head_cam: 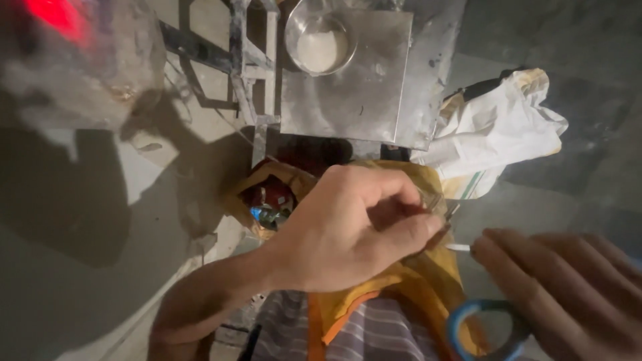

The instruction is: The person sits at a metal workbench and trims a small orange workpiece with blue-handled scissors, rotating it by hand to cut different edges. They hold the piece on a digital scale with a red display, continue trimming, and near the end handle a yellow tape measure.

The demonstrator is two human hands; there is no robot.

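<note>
Here, the left hand [348,230] pinches the rim of a yellow sack [428,274]. Just right of this grip, the blurred right hand [568,287] holds blue-handled scissors [485,327], fingers curled.

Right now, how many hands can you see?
2. The left hand is in the middle, pinching something small over the yellow bag. The right hand is at the lower right, blurred, by a blue ring handle. None other shows.

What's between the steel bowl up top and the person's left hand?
In the head view, between the steel bowl and the left hand lie a flat metal plate and the yellow bag's open mouth.
</note>
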